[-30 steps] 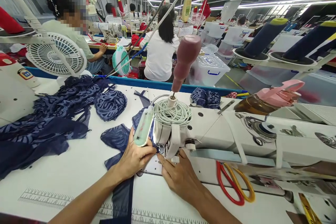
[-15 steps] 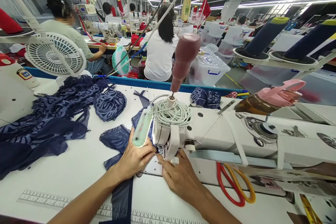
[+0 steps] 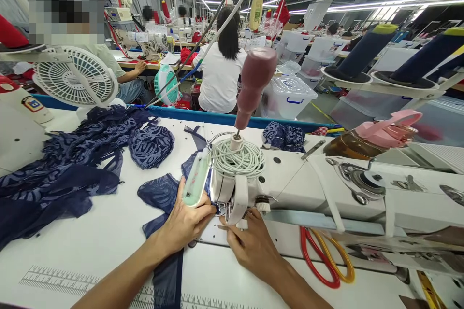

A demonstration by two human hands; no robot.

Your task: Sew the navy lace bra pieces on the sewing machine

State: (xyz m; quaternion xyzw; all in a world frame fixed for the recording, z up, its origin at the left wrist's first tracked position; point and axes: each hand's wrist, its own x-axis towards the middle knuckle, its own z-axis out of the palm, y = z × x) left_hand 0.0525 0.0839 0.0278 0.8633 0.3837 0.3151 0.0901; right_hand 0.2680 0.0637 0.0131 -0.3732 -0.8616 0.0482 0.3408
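Note:
My left hand [image 3: 186, 222] lies left of the sewing machine's needle area, its fingers closed on navy patterned fabric [image 3: 159, 193] close to the presser foot [image 3: 220, 208]. From under this hand a sheer navy strip [image 3: 167, 275] trails toward the front edge of the table. My right hand [image 3: 253, 244] rests on the machine bed just right of the foot. Its fingers are apart, and some tips are hidden behind the white machine head [image 3: 241, 198]. I see no fabric in it. A pale green light bar [image 3: 195, 186] partly covers my left fingers.
Navy fabric pieces [image 3: 65, 164] and stacked cups [image 3: 151, 146] lie at left. Red-and-yellow-handled scissors [image 3: 319, 256] lie right of my right hand. A pink-handled screwdriver [image 3: 255, 82] stands on the machine beside coiled cord [image 3: 239, 157]. A pink-lidded bottle [image 3: 373, 135] lies behind. Co-workers sit ahead.
My right hand has shifted slightly right and down, its fingertips drawing away from the presser foot. My left hand stays nearly in place on the fabric.

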